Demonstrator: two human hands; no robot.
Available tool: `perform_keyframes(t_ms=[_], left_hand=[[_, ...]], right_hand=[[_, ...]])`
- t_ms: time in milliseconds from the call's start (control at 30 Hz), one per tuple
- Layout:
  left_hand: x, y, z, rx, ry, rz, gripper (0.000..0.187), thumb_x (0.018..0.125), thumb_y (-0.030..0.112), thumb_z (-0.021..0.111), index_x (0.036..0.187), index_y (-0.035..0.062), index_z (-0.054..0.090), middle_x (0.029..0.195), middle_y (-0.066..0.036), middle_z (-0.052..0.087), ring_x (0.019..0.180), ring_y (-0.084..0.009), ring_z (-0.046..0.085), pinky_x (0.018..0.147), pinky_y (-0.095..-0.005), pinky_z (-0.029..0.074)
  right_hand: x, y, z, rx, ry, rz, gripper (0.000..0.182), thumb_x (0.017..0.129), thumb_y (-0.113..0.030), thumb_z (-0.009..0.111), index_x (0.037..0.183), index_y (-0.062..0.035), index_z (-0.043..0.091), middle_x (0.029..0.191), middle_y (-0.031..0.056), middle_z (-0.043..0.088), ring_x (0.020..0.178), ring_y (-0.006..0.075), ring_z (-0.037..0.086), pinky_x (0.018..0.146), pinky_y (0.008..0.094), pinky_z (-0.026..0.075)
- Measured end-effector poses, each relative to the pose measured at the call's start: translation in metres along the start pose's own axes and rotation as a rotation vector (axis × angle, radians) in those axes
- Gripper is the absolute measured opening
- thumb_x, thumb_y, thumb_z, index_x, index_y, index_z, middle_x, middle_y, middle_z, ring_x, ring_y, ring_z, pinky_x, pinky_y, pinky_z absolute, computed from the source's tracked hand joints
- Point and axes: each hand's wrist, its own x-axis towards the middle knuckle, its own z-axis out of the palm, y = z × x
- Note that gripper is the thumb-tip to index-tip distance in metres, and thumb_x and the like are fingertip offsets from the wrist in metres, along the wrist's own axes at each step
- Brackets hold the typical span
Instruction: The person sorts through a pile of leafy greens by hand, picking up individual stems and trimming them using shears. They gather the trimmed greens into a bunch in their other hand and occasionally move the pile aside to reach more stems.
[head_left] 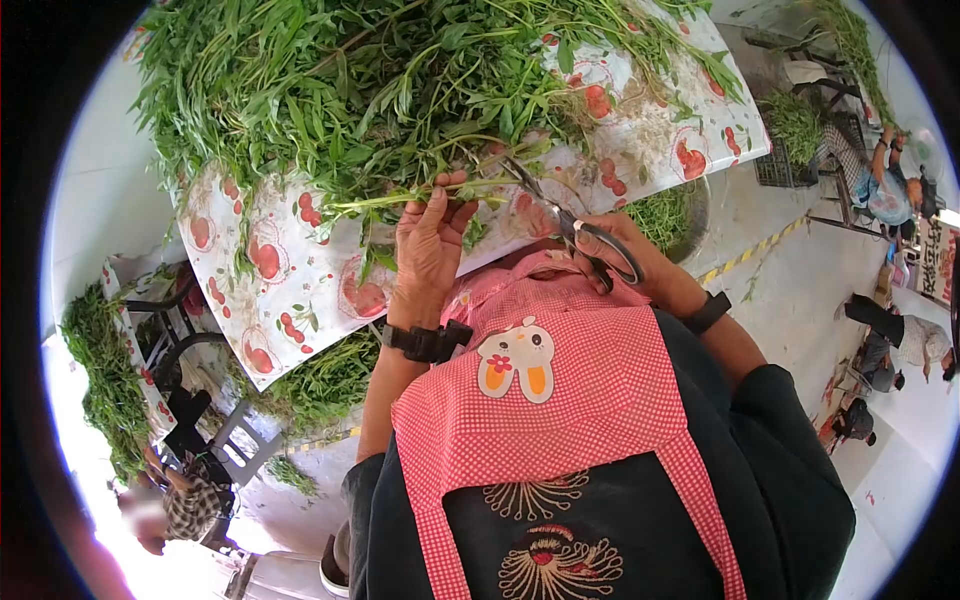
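Observation:
My left hand (pixel 432 238) pinches a few long green stems (pixel 385 201) between thumb and fingers, just over the table's near edge. In my right hand (pixel 645 262) is a pair of scissors (pixel 540 192) with dark handles. Its blades point up and left, close to the stem ends on the right of my left hand. Beyond both hands, a big heap of leafy green plants (pixel 350 95) covers much of the table, which has a white cloth (pixel 325 345) printed with red fruit.
Under the table's near edge lie more cut greens (pixel 325 390), and a round tub (pixel 690 220) of greens stands at the right. A black crate (pixel 785 170) holds greens farther right. People sit at other tables, one at lower left (pixel 195 505), others at far right. A grey stool (pixel 245 445) stands at left.

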Motion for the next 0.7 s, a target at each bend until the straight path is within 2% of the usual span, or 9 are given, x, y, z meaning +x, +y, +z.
perform_keyframes(t_ms=[200,300,367,467,500,533,600,633,700], left_hand=[[-0.002,-0.001,-0.002,0.005,0.016,-0.009,0.014,0.091,0.008,0.052,0.103,0.0036,0.058,0.107,-0.012,0.061,0.086,-0.0169,0.063,0.079,-0.0296,0.055],[-0.004,0.001,0.003,0.053,0.008,-0.009,0.015,0.091,0.008,0.052,0.103,0.0028,0.057,0.107,-0.013,0.061,0.086,-0.0174,0.063,0.079,-0.0302,0.055],[-0.005,-0.001,0.008,0.101,0.004,-0.010,0.015,0.091,0.007,0.052,0.103,0.0025,0.057,0.107,-0.013,0.061,0.087,-0.0178,0.063,0.080,-0.0305,0.055],[-0.007,-0.004,0.008,0.140,-0.038,-0.036,0.015,0.091,0.007,0.051,0.104,0.0024,0.057,0.107,-0.012,0.061,0.088,-0.0186,0.062,0.080,-0.0304,0.054],[-0.007,-0.004,0.006,0.143,-0.014,-0.010,0.015,0.091,0.008,0.052,0.104,0.0025,0.057,0.107,-0.012,0.061,0.089,-0.0187,0.062,0.079,-0.0301,0.054],[-0.007,-0.004,0.004,0.145,0.009,0.015,0.015,0.090,0.008,0.052,0.104,0.0026,0.057,0.107,-0.012,0.061,0.089,-0.0189,0.062,0.079,-0.0298,0.054],[-0.007,0.004,-0.007,0.131,0.070,0.063,0.015,0.090,0.009,0.053,0.104,0.0027,0.057,0.106,-0.011,0.061,0.090,-0.0190,0.062,0.080,-0.0307,0.053],[-0.008,0.009,-0.015,0.117,0.129,0.110,0.016,0.090,0.009,0.053,0.104,0.0028,0.057,0.105,-0.011,0.062,0.090,-0.0190,0.061,0.080,-0.0316,0.053],[-0.011,0.016,-0.034,0.122,0.146,0.154,0.016,0.090,0.010,0.054,0.105,0.0028,0.056,0.101,-0.011,0.062,0.089,-0.0196,0.061,0.079,-0.0331,0.052]], right_hand=[[-0.005,-0.001,-0.009,0.023,-0.102,0.034,0.042,0.086,-0.045,0.057,0.086,-0.0025,0.054,0.055,-0.0007,0.047,0.042,0.0078,0.046,0.039,0.0220,0.039],[0.001,-0.001,-0.008,0.000,-0.148,-0.035,0.043,0.088,-0.046,0.053,0.087,-0.0038,0.052,0.057,0.0005,0.047,0.044,0.0086,0.047,0.041,0.0227,0.039],[0.009,0.005,-0.009,0.092,-0.096,-0.130,0.044,0.089,-0.049,0.050,0.088,-0.0048,0.050,0.060,0.0015,0.047,0.047,0.0095,0.048,0.043,0.0235,0.039],[0.010,-0.008,-0.011,0.136,-0.080,-0.023,0.045,0.089,-0.050,0.049,0.084,-0.0055,0.047,0.061,0.0024,0.048,0.050,0.0103,0.048,0.045,0.0245,0.039],[0.011,-0.003,-0.015,0.182,-0.097,-0.014,0.047,0.089,-0.050,0.049,0.093,-0.0030,0.052,0.061,0.0015,0.048,0.047,0.0091,0.046,0.042,0.0236,0.038],[0.010,-0.002,-0.020,0.183,-0.100,-0.013,0.047,0.089,-0.050,0.049,0.093,-0.0030,0.052,0.061,0.0015,0.048,0.047,0.0091,0.046,0.042,0.0236,0.038],[0.008,-0.002,-0.028,0.233,-0.020,-0.091,0.051,0.088,-0.048,0.052,0.107,0.0000,0.053,0.059,0.0007,0.049,0.045,0.0079,0.046,0.039,0.0221,0.037],[0.013,0.006,-0.037,0.141,0.152,-0.118,0.049,0.088,-0.040,0.056,0.119,-0.0021,0.052,0.058,-0.0006,0.049,0.044,0.0076,0.047,0.037,0.0212,0.037],[0.020,0.007,-0.067,-0.207,0.509,-0.078,0.040,0.086,-0.029,0.060,0.118,-0.0061,0.054,0.061,0.0053,0.057,0.048,0.0124,0.053,0.043,0.0255,0.043]])
